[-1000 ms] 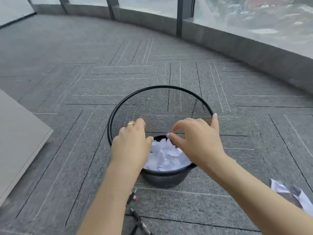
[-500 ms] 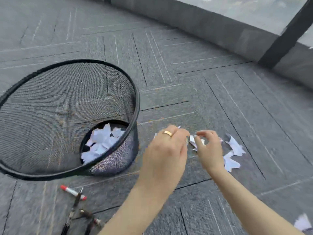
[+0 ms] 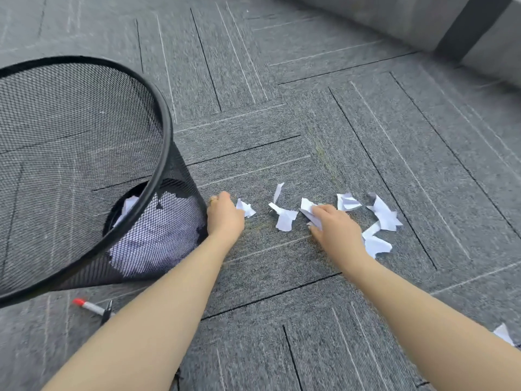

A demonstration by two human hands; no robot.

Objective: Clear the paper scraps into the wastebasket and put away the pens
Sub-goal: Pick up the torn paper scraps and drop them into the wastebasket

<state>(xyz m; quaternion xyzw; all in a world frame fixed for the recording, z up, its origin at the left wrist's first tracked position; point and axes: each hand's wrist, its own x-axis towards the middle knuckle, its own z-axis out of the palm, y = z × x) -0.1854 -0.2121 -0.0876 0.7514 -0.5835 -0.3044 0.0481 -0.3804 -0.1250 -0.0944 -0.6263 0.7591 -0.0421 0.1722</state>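
Several white paper scraps lie in a row on the grey carpet, among them a torn scrap [image 3: 284, 217] between my hands and others [image 3: 384, 211] further right. My left hand [image 3: 225, 217] is down beside the wastebasket and pinches a small scrap [image 3: 245, 208]. My right hand [image 3: 335, 231] grips another scrap [image 3: 308, 208] with curled fingers. The black mesh wastebasket [image 3: 166, 131] stands at the left with white paper [image 3: 129, 204] in its bottom. A red-capped pen [image 3: 87, 305] and a black pen [image 3: 107, 311] lie on the floor below the basket, partly hidden by my left forearm.
A low grey wall with a dark post [image 3: 468, 26] runs along the top right. One more scrap [image 3: 503, 333] lies at the right edge, behind my right forearm. Open carpet stretches beyond the scraps.
The view swung right, away from the basket. Both hands left the basket opening and dropped to the carpet, spreading apart onto separate scraps.
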